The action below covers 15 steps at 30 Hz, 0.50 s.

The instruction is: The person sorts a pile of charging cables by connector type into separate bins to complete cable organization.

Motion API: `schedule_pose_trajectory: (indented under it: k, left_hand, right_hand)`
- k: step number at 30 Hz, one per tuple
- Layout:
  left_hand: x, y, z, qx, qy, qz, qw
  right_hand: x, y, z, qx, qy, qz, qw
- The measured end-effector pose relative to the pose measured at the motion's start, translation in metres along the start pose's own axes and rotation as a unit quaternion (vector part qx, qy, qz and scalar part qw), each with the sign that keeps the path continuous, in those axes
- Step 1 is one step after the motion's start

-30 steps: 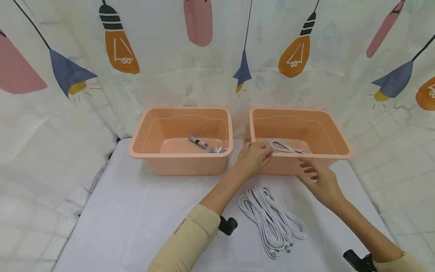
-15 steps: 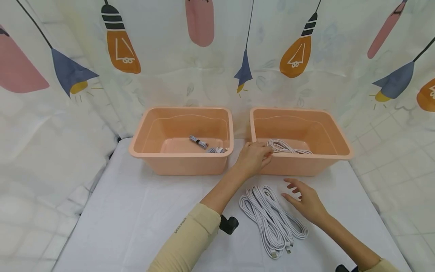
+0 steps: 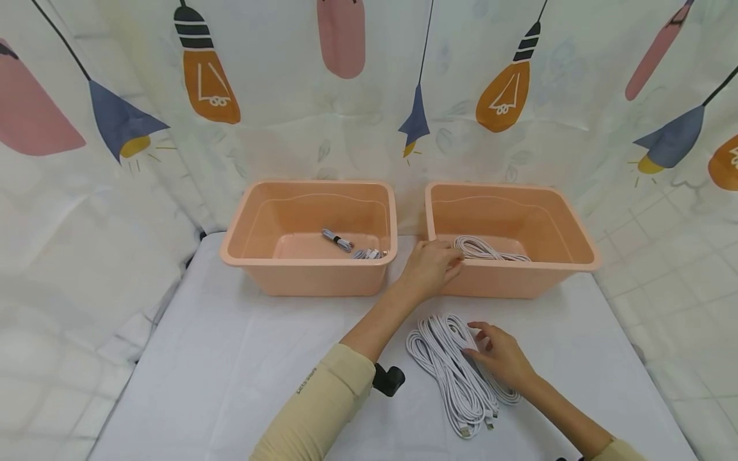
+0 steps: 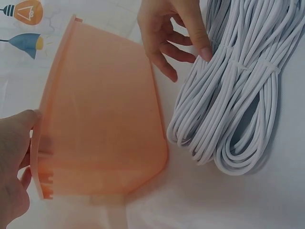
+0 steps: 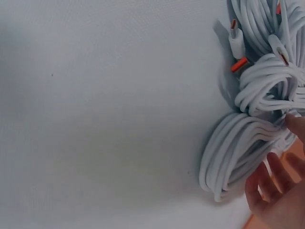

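Left hand (image 3: 429, 267) gripped right bin (image 3: 567, 266) rim at its 8 o'clock corner, fingers curled. Right hand (image 3: 500, 356), fingers loosely spread, touched white cable bundles (image 3: 446, 365) at bin's 6 o'clock.

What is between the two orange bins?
In the head view, only a narrow gap of white table between left bin and right bin; nothing lies there.

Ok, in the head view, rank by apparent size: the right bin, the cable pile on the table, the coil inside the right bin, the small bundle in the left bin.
1. Right bin
2. Cable pile on the table
3. Coil inside the right bin, partly hidden by the rim, so unsure
4. Small bundle in the left bin
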<state>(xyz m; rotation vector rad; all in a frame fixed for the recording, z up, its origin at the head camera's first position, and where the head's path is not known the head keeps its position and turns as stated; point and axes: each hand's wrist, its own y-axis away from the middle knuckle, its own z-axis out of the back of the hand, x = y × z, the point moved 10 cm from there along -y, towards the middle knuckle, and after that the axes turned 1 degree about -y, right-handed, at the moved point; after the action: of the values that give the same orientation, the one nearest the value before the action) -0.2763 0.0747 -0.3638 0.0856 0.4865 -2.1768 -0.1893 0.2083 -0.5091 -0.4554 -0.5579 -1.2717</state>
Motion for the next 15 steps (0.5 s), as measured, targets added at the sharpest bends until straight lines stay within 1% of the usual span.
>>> schedule_pose_trajectory:
  k: [6,15]
  left_hand:
    - [0.0018,-0.0006,-0.0014,-0.001,0.005,0.003,1.0]
    - [0.0033,-0.0008,-0.0034,0.003,0.016,0.009,0.9998]
  right_hand:
    - [-0.004,0.0006,-0.0088,0.016,-0.014,-0.015,1.0]
    - [-0.0049,0.0017,-0.0108,0.022,-0.024,-0.021,0.999]
